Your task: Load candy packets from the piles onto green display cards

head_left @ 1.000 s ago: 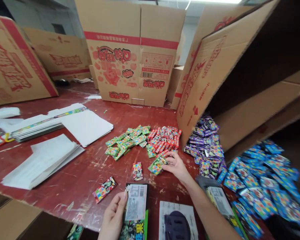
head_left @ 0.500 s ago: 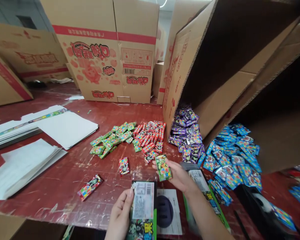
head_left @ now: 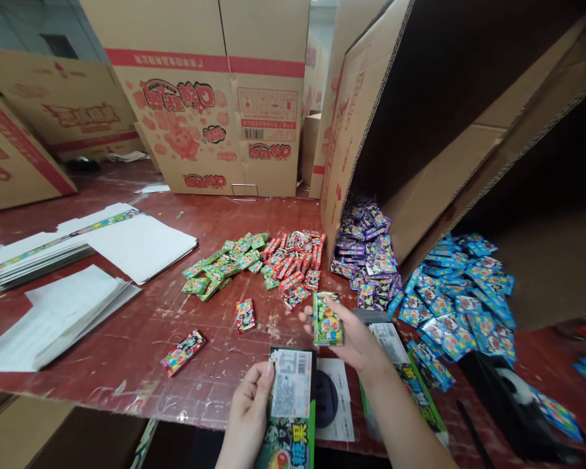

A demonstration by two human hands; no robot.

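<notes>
My left hand [head_left: 252,405] grips a flat candy package [head_left: 292,417] by its left edge, thumb on top; a white label and green printed art show on it. Above and right of it, my right hand [head_left: 351,335] holds a small green candy packet [head_left: 327,319] between thumb and fingers. Beneath the right forearm lies a second, similar package [head_left: 410,384]. A white sheet with a dark round print [head_left: 339,404] is partly covered by the held package. Two loose red packets, one nearer [head_left: 183,352] and one farther [head_left: 245,316], rest left of my hands.
Piles of green packets [head_left: 224,264], red packets [head_left: 295,260], purple packets [head_left: 366,251] and blue packets [head_left: 456,296] spread across the red table [head_left: 176,404]. Purple and blue ones spill from tipped cartons [head_left: 359,124]. White card sheets [head_left: 141,244] lie left; a black tape dispenser [head_left: 508,404] sits right.
The camera view has shifted slightly. My right hand has turned the green packet more upright and the candy package in my left hand appears a little farther right. Both hands keep their hold.
</notes>
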